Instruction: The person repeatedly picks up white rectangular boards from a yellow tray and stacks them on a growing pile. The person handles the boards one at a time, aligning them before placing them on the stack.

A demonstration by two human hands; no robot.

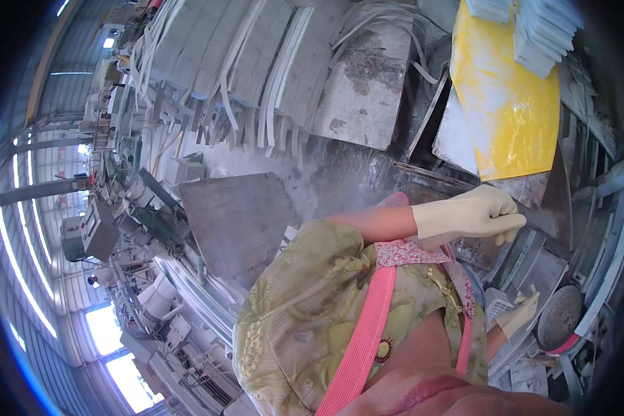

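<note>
My left hand (pixel 475 215), in a cream rubber glove, reaches across in front of my chest with its fingers curled closed. Whatever is inside the curl, if anything, is hidden from view. It is nearest to a wet yellow sheet (pixel 503 118) and the grey slab edges under it. Lower right, my right hand (pixel 521 315), in a matching glove, has its fingers apart and shows nothing held. Beside it are a pale perforated basket (pixel 498 303) and a round grey disc (pixel 560 319) with a red edge.
Light-blue stacked pieces (pixel 548 31) rest on the yellow sheet. Tall stacks of grey slabs (pixel 249 62) with loose straps stand at the back left. A brown board (pixel 239 222) lies on the wet floor to the left, near machinery (pixel 152 208). A stained plate (pixel 366 83) lies beyond.
</note>
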